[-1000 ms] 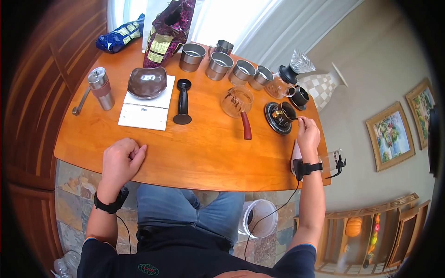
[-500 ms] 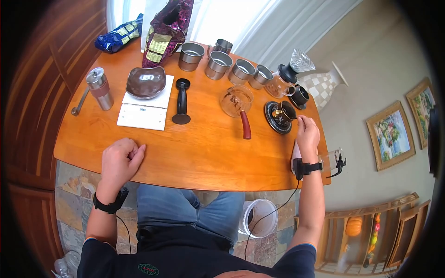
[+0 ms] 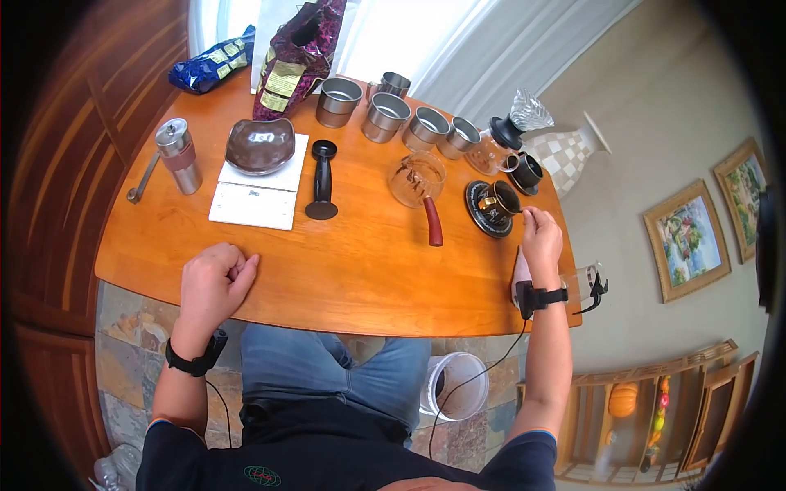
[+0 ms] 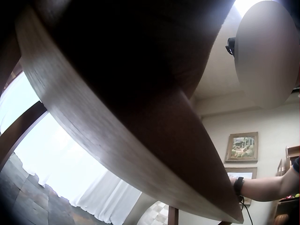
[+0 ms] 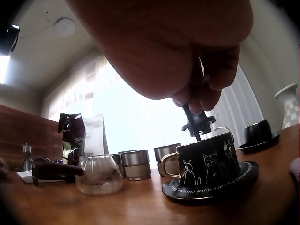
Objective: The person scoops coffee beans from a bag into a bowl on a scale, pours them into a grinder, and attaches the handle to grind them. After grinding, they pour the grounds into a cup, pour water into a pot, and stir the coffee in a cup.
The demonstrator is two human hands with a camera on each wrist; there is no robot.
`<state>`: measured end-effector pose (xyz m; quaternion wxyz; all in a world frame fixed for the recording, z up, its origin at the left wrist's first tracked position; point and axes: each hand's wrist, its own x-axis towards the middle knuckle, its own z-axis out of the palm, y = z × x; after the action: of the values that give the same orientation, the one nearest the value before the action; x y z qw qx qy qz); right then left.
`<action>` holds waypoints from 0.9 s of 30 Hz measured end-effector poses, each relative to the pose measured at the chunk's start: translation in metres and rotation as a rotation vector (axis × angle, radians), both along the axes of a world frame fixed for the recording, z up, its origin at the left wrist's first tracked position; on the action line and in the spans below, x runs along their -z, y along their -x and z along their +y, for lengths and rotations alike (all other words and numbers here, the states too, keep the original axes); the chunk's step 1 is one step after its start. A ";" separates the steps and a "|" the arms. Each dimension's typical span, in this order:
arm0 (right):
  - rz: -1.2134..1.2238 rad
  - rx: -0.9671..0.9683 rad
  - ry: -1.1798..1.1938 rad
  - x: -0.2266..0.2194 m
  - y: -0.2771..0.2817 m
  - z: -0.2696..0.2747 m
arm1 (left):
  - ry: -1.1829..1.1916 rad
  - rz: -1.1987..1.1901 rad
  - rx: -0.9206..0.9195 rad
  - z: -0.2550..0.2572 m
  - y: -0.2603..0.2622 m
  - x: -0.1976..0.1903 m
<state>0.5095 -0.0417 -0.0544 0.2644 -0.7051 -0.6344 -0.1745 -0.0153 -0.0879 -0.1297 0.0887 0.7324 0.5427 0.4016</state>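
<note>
My right hand (image 3: 543, 239) pinches the thin black handle (image 5: 191, 123) of a utensil whose lower end is hidden inside a black cup. White cat drawings and a gold handle mark this cup (image 5: 208, 161), which sits on a black saucer (image 5: 211, 192) with lettering round its rim. In the head view the hand is just right of the cup's rim. My left hand (image 3: 211, 278) rests at the table's near edge, loosely curled and holding nothing. The left wrist view shows mostly the dark underside of the table.
Left of the cup stands a glass pot (image 3: 416, 182) with a red-brown handle. Farther left are a black tamper (image 3: 322, 182), a white scale (image 3: 252, 209) bearing a brown bowl (image 3: 260, 146), and a grinder (image 3: 180, 159). Several metal cups (image 3: 386, 119) line the back. A glass jug (image 3: 591, 282) stands beyond my right wrist.
</note>
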 end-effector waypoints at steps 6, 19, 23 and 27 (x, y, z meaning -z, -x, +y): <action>0.002 0.011 0.012 0.002 -0.001 -0.001 | -0.011 -0.007 0.006 -0.001 0.002 0.001; -0.103 0.044 0.009 -0.006 0.003 0.003 | -0.015 -0.097 0.032 0.000 0.005 0.001; -0.120 0.040 -0.009 -0.005 -0.002 0.004 | 0.006 -0.059 0.039 0.001 0.002 0.001; -0.049 0.078 0.050 -0.010 -0.003 0.005 | 0.009 -0.030 -0.003 0.001 0.001 0.001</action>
<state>0.5124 -0.0368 -0.0440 0.2240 -0.7311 -0.6171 -0.1860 -0.0161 -0.0867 -0.1309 0.0997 0.7249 0.5442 0.4104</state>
